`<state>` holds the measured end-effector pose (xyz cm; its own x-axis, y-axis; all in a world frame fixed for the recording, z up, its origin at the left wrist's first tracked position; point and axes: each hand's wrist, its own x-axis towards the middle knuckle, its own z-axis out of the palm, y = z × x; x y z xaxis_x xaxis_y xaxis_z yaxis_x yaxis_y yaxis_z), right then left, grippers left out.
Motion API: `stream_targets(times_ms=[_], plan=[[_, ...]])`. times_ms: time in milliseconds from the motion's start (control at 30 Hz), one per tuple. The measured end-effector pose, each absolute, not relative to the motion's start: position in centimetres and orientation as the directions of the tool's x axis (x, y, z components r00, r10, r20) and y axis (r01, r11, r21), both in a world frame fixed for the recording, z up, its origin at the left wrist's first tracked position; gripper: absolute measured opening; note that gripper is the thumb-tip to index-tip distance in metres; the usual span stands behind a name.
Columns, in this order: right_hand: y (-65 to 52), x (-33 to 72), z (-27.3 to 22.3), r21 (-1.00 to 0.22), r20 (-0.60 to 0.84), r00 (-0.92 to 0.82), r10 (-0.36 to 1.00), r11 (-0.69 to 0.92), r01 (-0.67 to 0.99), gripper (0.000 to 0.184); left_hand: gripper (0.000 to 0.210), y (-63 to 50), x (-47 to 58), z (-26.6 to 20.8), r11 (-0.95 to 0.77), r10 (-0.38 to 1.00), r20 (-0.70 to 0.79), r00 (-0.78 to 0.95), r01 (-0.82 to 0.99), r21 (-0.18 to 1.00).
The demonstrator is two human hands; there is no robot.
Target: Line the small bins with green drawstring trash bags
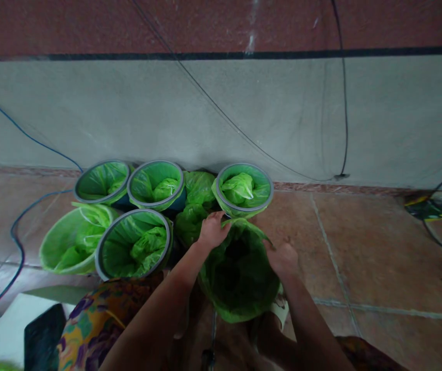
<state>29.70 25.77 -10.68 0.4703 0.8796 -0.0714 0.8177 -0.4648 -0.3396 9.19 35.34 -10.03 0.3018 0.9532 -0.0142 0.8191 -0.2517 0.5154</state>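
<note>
I am seeing a person sitting over the tiled floor, and both hands are working at one green bag. The left hand is gripping the far-left part of its edge, and the right hand is holding the right side of the edge. The bag is standing between the person's legs, its wide mouth facing up; its inside is dark, so I cannot tell if a bin is inside it. Just behind it, a grey-rimmed bin is standing near the wall, with green plastic lying in it. To the left, three more bins with grey rims are standing close together, and beside them a pale green bucket is also holding green plastic.
</note>
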Motion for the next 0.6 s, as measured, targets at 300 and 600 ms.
stream_targets(times_ms=[300, 600], plan=[[32.2, 29.0, -11.3, -0.478, -0.236, 0.108, 0.966, -0.212, 0.852, 0.040, 0.022, 35.1, 9.6, -11.2, -0.449, 0.873, 0.002, 0.488, 0.802, 0.394], [31.2, 29.4, -13.5, -0.312, -0.280, 0.048, 0.959, -0.138, 0.940, 0.031, 0.025, 34.3, 8.7, -10.7, -0.504, 0.821, -0.212, 0.531, 0.847, 0.170]])
